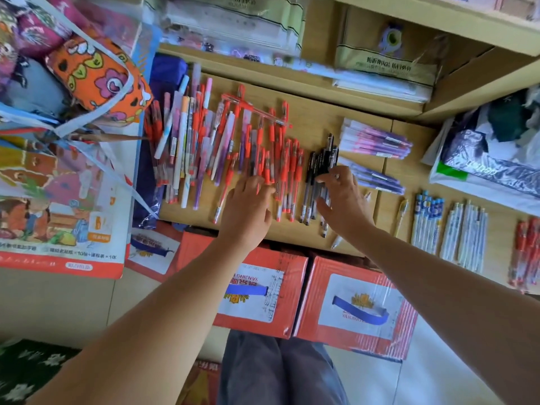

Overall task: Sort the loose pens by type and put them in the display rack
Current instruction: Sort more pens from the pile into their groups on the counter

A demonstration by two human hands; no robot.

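**A:** Head camera, and the sorting looks about midway! The left hand [248,206] lies flat, fingers spread, on the red pens [287,168]. The right hand [344,200] gathers the black pens [321,162] between thumb and curled fingers.

**B:** Purple pens [377,141] and white pens [467,238] lie grouped on the tabletop [315,124]. The mixed heap [190,135] at left is unsorted. There's no display rack in sight, so nothing racked, I'd say.

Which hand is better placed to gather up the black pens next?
Right, probably. The right hand already touches the black pens, with thumb and fingers spread across the bunch. The left hand lies over the red pens, farther to the left.
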